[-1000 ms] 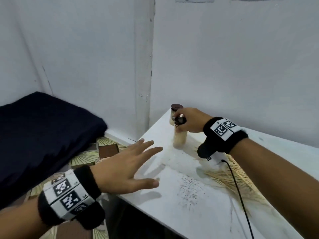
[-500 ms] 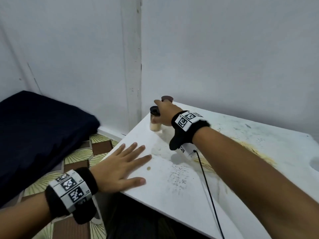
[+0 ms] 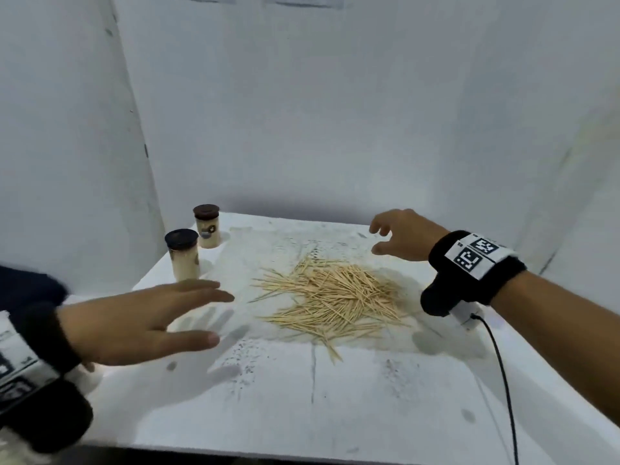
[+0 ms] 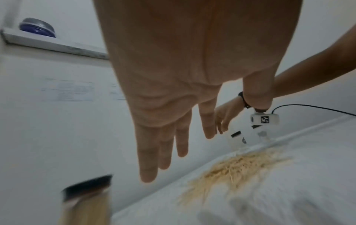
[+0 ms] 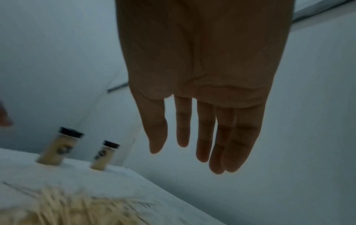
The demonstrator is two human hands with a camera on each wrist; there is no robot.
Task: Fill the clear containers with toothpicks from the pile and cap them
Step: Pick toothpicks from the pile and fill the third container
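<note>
White table (image 3: 302,397) is filling the lower half of the head view, w/ scuffs & dark specks near centre. Toothpick pile (image 3: 330,298) is lying loose at mid-frame, a few strays trailing toward the lower centre. Two capped containers are standing upright at the table's far-left corner: nearer container (image 3: 184,256) & farther container (image 3: 208,230), just beside each other, both looking full.

No text is legible; the wall papers (image 3: 303,1) are too blurred.
</note>
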